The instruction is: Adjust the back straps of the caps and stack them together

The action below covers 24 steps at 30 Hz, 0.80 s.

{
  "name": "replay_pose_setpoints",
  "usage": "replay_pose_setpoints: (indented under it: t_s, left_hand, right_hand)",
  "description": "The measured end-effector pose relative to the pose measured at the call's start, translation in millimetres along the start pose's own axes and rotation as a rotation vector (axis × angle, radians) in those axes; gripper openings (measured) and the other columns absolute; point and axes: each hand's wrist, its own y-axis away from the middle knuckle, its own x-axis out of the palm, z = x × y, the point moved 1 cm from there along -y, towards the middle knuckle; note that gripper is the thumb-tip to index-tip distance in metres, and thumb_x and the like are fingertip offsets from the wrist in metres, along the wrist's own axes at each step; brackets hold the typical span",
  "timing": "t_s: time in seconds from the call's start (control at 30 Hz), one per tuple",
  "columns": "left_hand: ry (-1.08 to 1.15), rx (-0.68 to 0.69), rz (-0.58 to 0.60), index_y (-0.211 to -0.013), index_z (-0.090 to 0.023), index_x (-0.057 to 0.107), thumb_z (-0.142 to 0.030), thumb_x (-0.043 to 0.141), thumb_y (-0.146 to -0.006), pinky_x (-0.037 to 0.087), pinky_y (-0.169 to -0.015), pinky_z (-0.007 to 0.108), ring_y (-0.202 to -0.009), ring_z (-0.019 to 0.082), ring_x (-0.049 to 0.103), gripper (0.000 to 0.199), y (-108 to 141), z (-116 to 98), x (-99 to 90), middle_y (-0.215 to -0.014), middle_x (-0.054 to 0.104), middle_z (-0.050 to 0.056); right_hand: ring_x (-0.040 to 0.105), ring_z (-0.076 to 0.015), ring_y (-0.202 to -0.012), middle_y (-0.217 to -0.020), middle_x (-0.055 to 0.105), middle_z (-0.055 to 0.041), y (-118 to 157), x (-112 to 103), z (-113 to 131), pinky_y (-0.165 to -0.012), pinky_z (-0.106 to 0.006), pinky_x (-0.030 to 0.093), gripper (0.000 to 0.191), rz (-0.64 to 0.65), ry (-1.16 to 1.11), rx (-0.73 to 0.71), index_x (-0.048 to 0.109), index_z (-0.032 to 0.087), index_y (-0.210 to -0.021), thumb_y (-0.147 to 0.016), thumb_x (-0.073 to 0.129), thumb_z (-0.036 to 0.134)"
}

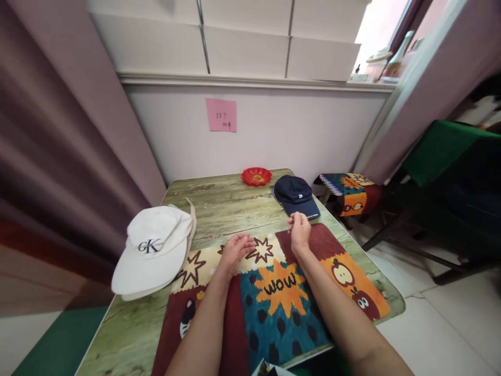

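Observation:
My left hand (237, 251) hovers over the cream star-patterned part of a colourful mat (274, 324), its fingers apart and nothing in it. My right hand (299, 230) is at the brim of a navy cap (294, 192), at the mat's far edge; its fingers are curled together, and whether they touch the brim or hold anything is too small to tell. On the left of the table lies a white cap (154, 237) with dark letters on its front, a second pale brim showing beneath it.
A red scalloped dish (257, 176) sits at the back of the wood-patterned table (219, 206). Behind is a wall with a pink note (222, 115). To the right stand a stool with a patterned cover (354, 193) and a green-draped chair (450, 151). Purple curtains hang left.

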Motion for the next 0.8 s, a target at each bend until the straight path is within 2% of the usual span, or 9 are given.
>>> replay_pose_setpoints:
  t_s: [0.1, 0.2, 0.4, 0.5, 0.57, 0.63, 0.7, 0.8]
  left_hand:
    - [-0.094, 0.081, -0.012, -0.091, -0.013, 0.064, -0.025, 0.077, -0.077, 0.057, -0.07, 0.03, -0.069, 0.016, 0.069, 0.022, 4.6, 8.9, 4.1, -0.083, 0.072, 0.009]
    - [-0.13, 0.132, -0.011, -0.09, -0.014, 0.064, -0.025, 0.079, -0.073, 0.056, -0.069, 0.029, -0.069, 0.016, 0.068, 0.024, 10.6, 14.0, 7.3, -0.084, 0.071, 0.008]
    - [-0.216, 0.188, 0.0, -0.088, -0.015, 0.065, -0.03, 0.075, -0.076, 0.056, -0.07, 0.032, -0.07, 0.017, 0.067, 0.022, 19.6, 17.2, 14.6, -0.083, 0.07, 0.008]
    - [-0.221, 0.208, -0.033, -0.087, -0.014, 0.065, -0.033, 0.075, -0.075, 0.055, -0.066, 0.032, -0.065, 0.018, 0.066, 0.024, 19.7, 10.3, 12.1, -0.08, 0.071, 0.009]
    - [-0.238, 0.245, -0.084, -0.083, -0.014, 0.065, -0.034, 0.076, -0.074, 0.053, -0.063, 0.03, -0.061, 0.016, 0.065, 0.024, 18.6, -3.6, 4.2, -0.077, 0.071, 0.009]
    - [-0.255, 0.304, -0.158, -0.08, -0.015, 0.064, -0.033, 0.076, -0.074, 0.051, -0.064, 0.028, -0.061, 0.014, 0.063, 0.022, 17.7, -26.6, -8.8, -0.077, 0.071, 0.007]
    - [-0.279, 0.371, -0.227, -0.081, -0.017, 0.064, -0.032, 0.076, -0.073, 0.049, -0.067, 0.026, -0.064, 0.014, 0.062, 0.02, 17.5, -56.8, -25.6, -0.079, 0.07, 0.004]
    - [-0.515, 0.578, -0.426, -0.082, -0.017, 0.067, -0.03, 0.073, -0.074, 0.047, -0.068, 0.026, -0.066, 0.014, 0.059, 0.017, 19.8, -108.4, -56.3, -0.075, 0.067, 0.001]
  right_hand:
    - [0.044, -0.0063, -0.042, -0.062, 0.06, 0.0055, 17.5, 42.5, -13.9, -0.041, -0.017, 0.036, 0.03, 0.126, -0.008, -0.042, 0.056, 0.02, -0.081, -0.09, 0.05, 0.049]
    - [0.046, -0.0072, -0.044, -0.061, 0.06, 0.0049, 30.3, 63.6, -30.2, -0.043, -0.017, 0.039, 0.03, 0.169, 0.01, 0.01, 0.056, 0.02, -0.08, -0.089, 0.05, 0.048]
    - [0.047, -0.0082, -0.045, -0.06, 0.063, 0.0046, 36.3, 58.9, -44.2, -0.045, -0.018, 0.04, 0.025, 0.262, 0.059, 0.034, 0.06, 0.02, -0.077, -0.084, 0.061, 0.045]
    - [0.048, -0.0088, -0.045, -0.061, 0.063, 0.0042, 35.8, 55.4, -45.7, -0.045, -0.019, 0.041, 0.026, 0.293, 0.063, 0.03, 0.061, 0.02, -0.078, -0.083, 0.062, 0.046]
    - [0.048, -0.0089, -0.046, -0.061, 0.063, 0.0038, 35.6, 54.7, -47.5, -0.045, -0.02, 0.042, 0.028, 0.305, 0.068, 0.016, 0.062, 0.02, -0.079, -0.083, 0.062, 0.047]
    - [0.049, -0.0089, -0.046, -0.062, 0.063, 0.0034, 35.5, 54.5, -49.5, -0.045, -0.019, 0.042, 0.03, 0.316, 0.08, 0.0, 0.062, 0.019, -0.08, -0.083, 0.062, 0.049]
    - [0.05, -0.0087, -0.047, -0.063, 0.064, 0.0031, 35.4, 54.4, -50.9, -0.045, -0.019, 0.042, 0.031, 0.332, 0.095, -0.01, 0.063, 0.019, -0.08, -0.083, 0.062, 0.05]
    - [0.051, -0.0081, -0.047, -0.065, 0.065, 0.003, 35.5, 54.1, -50.8, -0.046, -0.018, 0.043, 0.031, 0.342, 0.121, 0.027, 0.063, 0.019, -0.081, -0.083, 0.063, 0.05]
